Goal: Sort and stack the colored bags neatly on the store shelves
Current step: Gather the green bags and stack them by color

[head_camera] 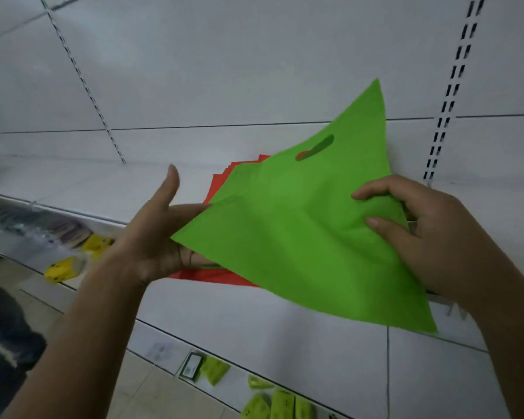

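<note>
Yellow packets (61,269) lie on a lower shelf at left, beside blurred dark items (58,228). Yellow-green packets (280,403) and a dark-framed card (191,365) lie on the bottom shelf. Slotted uprights (449,95) run up the white back panel (224,62).

Dim, even, bluish light; soft shadows. Wide-angle bending at edges. Lower-left shelf goods (58,234) blurred; no glare.
</note>
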Tool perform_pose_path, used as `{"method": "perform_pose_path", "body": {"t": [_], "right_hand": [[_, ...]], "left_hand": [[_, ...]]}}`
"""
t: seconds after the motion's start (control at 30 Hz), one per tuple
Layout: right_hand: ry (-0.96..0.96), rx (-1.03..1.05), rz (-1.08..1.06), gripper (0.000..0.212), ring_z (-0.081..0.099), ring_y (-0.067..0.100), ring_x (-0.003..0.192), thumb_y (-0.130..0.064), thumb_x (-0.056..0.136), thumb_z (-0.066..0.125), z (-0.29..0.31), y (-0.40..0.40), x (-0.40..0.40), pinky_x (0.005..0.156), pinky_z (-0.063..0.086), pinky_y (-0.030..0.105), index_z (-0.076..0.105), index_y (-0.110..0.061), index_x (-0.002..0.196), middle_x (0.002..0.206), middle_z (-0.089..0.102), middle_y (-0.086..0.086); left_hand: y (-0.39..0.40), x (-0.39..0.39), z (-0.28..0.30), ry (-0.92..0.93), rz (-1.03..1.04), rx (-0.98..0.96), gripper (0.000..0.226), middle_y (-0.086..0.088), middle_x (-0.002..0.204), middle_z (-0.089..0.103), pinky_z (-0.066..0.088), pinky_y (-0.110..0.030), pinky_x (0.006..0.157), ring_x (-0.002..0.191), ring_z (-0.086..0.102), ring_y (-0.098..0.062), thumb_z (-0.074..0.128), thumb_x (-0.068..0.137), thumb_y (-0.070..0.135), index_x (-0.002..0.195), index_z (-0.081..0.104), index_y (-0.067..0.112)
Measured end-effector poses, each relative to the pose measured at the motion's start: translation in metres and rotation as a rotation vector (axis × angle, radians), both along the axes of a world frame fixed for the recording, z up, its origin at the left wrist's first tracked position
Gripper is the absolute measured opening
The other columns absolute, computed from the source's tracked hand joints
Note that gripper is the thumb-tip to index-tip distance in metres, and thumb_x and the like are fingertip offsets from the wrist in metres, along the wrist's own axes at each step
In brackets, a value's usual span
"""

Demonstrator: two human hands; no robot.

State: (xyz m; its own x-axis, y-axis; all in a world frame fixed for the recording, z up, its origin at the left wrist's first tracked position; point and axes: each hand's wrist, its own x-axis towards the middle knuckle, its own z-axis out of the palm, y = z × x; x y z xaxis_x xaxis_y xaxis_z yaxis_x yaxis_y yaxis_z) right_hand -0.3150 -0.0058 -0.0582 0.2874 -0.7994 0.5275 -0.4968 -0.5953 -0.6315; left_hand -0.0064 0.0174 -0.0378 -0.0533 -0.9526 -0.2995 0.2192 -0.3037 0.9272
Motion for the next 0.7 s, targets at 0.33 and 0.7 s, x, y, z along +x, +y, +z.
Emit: {"method": "perform_pose_path", "body": {"t": [0.33,0.7], "right_hand": [[-0.255,0.009,-0.053,0.038,0.060,-0.013,0.078,-0.002,0.086,0.063,0.004,0.113,-0.002,0.073,0.047,0.009,0.062,-0.031,0.110,0.084,0.064,-0.034],[-0.134,0.211,-0.359,0.055,0.039,-0.024,0.114,-0.013,0.085,0.067,-0.049,0.251,-0.076,0.093,0.033,0.008,0.053,-0.060,0.111,0.120,0.050,-0.042]], "left_hand": [[0.076,-0.027,-0.034,-0.081,-0.060,-0.196,0.034,-0.018,0.104,0.071,0.060,-0.036,0.068,0.083,0.072,-0.027,0.060,0.082,0.002,0.116,0.059,0.001],[0.163,-0.122,-0.081,-0.304,-0.094,-0.381,0.015,-0.007,0.088,0.075,0.058,-0.028,0.063,0.080,0.072,-0.025,0.058,0.089,0.014,0.099,0.068,0.010]]}}
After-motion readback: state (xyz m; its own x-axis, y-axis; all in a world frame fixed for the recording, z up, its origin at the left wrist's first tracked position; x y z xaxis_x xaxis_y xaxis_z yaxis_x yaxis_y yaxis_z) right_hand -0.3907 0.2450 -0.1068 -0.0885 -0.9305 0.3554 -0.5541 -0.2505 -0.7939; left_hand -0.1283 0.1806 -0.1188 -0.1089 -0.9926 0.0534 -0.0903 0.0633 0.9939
